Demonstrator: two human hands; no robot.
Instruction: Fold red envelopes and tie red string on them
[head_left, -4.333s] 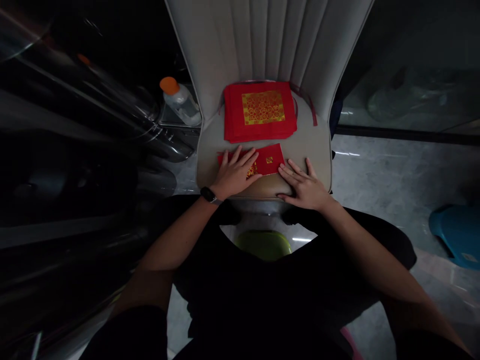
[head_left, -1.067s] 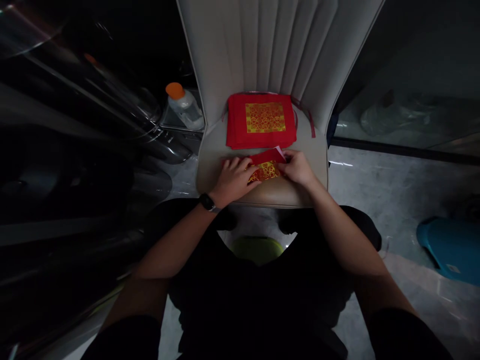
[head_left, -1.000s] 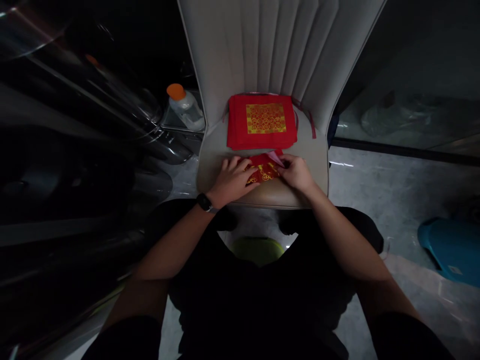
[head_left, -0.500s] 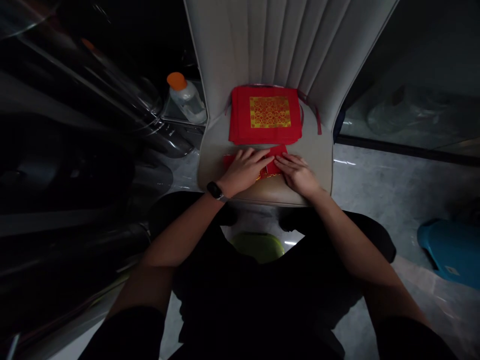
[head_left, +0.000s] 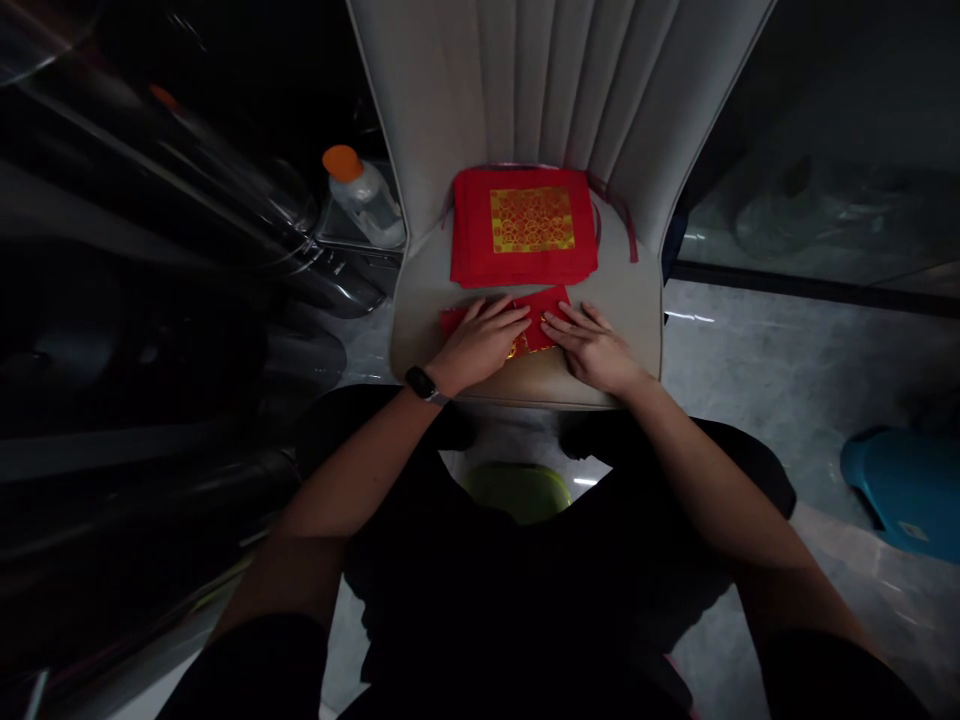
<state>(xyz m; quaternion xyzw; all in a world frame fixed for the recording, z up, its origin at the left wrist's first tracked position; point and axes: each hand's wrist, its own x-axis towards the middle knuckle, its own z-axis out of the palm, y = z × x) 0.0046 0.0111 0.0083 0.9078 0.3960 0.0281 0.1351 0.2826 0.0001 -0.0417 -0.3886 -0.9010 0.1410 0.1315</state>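
A red paper piece with gold print (head_left: 543, 305), which looks like a partly folded red envelope, lies on the front of the grey chair seat (head_left: 416, 330). My left hand (head_left: 484, 340) rests flat over its left part, fingers stretched out. On its right part press the fingertips of my right hand (head_left: 596, 350), fingers spread and pointing left. Both hands touch the paper, and part of it is hidden beneath them. Just behind lies a stack of larger red sheets (head_left: 472, 245) with a gold patterned panel on top.
Thin dark-red ribbons (head_left: 630, 235) trail beside the stack. A clear bottle with an orange cap (head_left: 367, 200) stands left of the chair. On the floor at right is a blue plastic stool (head_left: 911, 490); a green object (head_left: 521, 490) sits below, between my legs.
My left hand has slid slightly left over the paper, uncovering more of its middle. My right fingers have shifted a little on its right part. The camera view has moved slightly.
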